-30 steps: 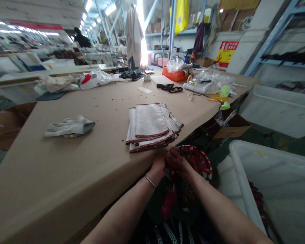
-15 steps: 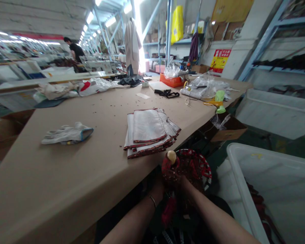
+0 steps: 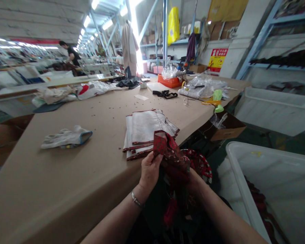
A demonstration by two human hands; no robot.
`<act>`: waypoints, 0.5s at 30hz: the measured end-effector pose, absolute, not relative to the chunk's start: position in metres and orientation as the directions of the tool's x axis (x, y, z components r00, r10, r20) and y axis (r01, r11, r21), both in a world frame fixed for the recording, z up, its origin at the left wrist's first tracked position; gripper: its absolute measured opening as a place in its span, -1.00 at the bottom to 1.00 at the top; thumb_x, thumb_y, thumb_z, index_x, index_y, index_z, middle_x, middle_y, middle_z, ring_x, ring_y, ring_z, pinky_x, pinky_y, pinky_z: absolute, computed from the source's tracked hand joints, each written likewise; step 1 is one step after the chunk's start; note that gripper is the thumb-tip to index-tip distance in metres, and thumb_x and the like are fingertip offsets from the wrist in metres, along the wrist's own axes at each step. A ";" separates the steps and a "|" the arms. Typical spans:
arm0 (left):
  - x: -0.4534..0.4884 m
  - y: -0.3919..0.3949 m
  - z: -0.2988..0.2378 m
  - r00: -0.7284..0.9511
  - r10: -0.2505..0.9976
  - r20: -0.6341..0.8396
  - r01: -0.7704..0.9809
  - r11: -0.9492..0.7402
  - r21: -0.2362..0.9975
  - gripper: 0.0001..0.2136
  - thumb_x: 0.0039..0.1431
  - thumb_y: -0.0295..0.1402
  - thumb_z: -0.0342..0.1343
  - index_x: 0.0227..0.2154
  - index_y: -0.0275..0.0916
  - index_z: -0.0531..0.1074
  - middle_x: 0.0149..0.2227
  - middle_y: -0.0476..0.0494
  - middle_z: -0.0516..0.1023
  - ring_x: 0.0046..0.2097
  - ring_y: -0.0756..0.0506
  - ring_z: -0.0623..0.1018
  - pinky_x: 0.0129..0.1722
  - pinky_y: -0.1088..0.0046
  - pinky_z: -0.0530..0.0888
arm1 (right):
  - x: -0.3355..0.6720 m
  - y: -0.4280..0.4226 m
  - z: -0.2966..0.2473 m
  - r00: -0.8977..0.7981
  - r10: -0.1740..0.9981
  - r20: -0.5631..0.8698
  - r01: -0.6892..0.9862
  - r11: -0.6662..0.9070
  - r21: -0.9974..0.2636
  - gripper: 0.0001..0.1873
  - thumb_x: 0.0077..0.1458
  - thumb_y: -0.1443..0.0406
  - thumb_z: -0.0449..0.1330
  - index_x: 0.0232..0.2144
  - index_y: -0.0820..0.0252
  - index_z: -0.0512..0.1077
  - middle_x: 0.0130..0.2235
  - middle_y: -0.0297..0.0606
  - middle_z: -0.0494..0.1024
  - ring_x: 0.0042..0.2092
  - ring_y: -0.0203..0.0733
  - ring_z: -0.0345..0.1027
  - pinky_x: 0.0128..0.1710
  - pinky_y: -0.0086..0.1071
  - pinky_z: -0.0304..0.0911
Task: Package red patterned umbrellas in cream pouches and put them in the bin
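A dark red patterned fabric piece (image 3: 173, 154) hangs just off the table's front edge, partly in front of the stack. My left hand (image 3: 150, 171) pinches its left side between thumb and fingers. My right hand (image 3: 193, 178) is at the cloth's right side, with its fingers hidden behind the folds. Behind the cloth lies a stack of pale grey fabric pieces (image 3: 144, 127) with dark red patterned edges. Below and to the right is a round basket (image 3: 205, 166) with a red and white rim, partly covered by the cloth and my right arm.
A white work glove (image 3: 66, 137) lies on the brown table (image 3: 91, 176) at left. Plastic bags (image 3: 205, 86), an orange box (image 3: 169, 80) and black straps (image 3: 165, 94) sit toward the back. A large white bin (image 3: 234, 149) stands at right. Another person (image 3: 70, 54) works far off.
Both hands have come up from beside the basket. The red fabric piece is now raised and spread between them, covering the right front corner of the stack.
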State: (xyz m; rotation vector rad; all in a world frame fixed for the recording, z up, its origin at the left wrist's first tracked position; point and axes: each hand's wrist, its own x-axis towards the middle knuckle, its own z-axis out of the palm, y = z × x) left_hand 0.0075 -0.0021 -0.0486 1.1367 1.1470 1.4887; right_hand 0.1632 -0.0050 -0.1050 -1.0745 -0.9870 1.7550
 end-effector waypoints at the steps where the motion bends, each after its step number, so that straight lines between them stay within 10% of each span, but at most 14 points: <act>1: 0.006 0.001 -0.049 -0.185 0.975 0.122 -0.136 -0.148 0.980 -0.80 -0.01 -0.28 0.21 -0.33 -0.26 0.55 -0.31 -0.06 0.60 -0.25 -0.07 0.51 -0.15 0.45 0.45 | 0.168 -0.002 -0.110 -0.287 0.892 -0.349 -0.313 -0.432 -0.846 -0.62 0.07 0.11 0.11 -0.14 0.18 0.49 -0.18 -0.14 0.62 -0.15 -0.08 0.51 -0.14 -0.25 0.40; 9: -0.025 -0.047 -0.123 -0.354 0.927 -0.120 0.003 0.130 0.992 -0.77 -0.13 -0.20 0.30 -0.47 -0.27 0.55 -0.39 -0.11 0.59 -0.24 -0.16 0.53 -0.17 0.36 0.46 | 0.194 -0.014 -0.186 0.027 0.833 -0.552 -0.152 -0.543 -0.826 -0.78 -0.06 0.15 0.22 -0.45 0.19 0.49 -0.33 -0.11 0.62 -0.17 0.07 0.51 -0.20 -0.09 0.41; 15: -0.027 -0.058 -0.102 -0.232 0.966 -0.114 -0.096 0.094 0.991 -0.76 -0.17 -0.18 0.33 -0.58 -0.26 0.51 -0.59 0.03 0.46 -0.48 -0.01 0.42 -0.43 0.50 0.43 | 0.198 -0.016 -0.161 -0.068 0.986 -0.149 -0.002 -0.150 -0.989 -0.41 -0.07 0.08 0.29 0.04 0.10 0.40 0.14 -0.20 0.43 0.21 -0.07 0.22 0.26 -0.16 0.03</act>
